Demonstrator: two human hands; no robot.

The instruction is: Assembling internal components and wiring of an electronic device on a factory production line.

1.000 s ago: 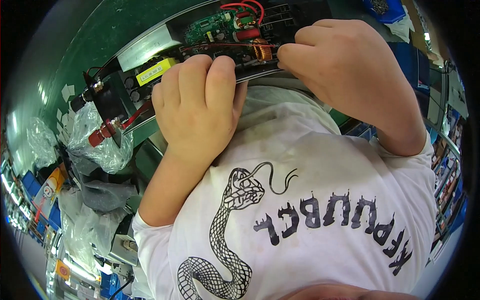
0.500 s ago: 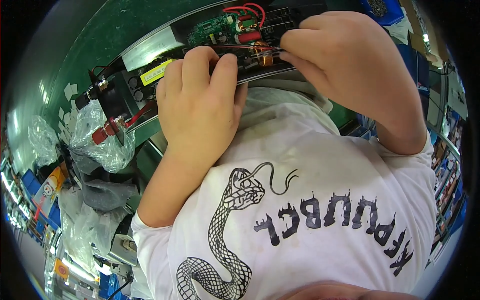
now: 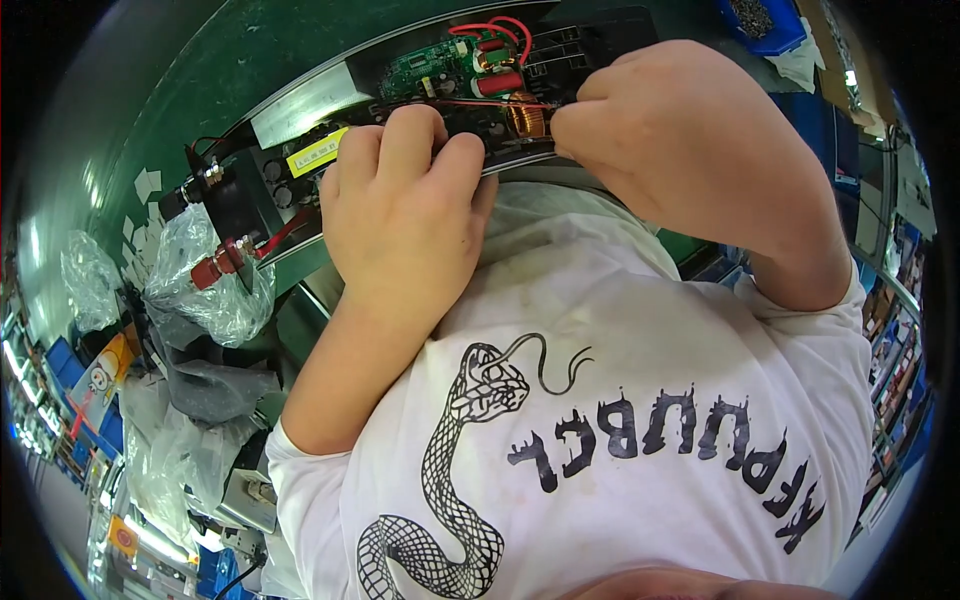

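Note:
A long open electronic unit (image 3: pixel 310 108), seemingly a power inverter in a metal housing, lies across the top of the view. Its left end carries a red terminal (image 3: pixel 214 268) and a black terminal (image 3: pixel 178 197). Inside sit a green circuit board (image 3: pixel 425 66), a copper coil (image 3: pixel 525 117) and a yellow label (image 3: pixel 315 153). My left hand (image 3: pixel 405 215) curls its fingers over the unit's near side and grips it. Close to the coil, my right hand (image 3: pixel 665 140) is closed, fingertips tucked down at the near edge. Thin wires run toward it; what it pinches is hidden.
Beneath the unit is a green tabletop (image 3: pixel 205 75). Crumpled clear plastic bags (image 3: pixel 215 285) and white paper scraps (image 3: pixel 147 185) lie by its left end. A blue tray (image 3: pixel 795 35) of small metal parts stands at the top right.
My right hand has rolled over and moved slightly down and left, its fingers now curled tighter. The unit and my left hand have shifted slightly down and right in view.

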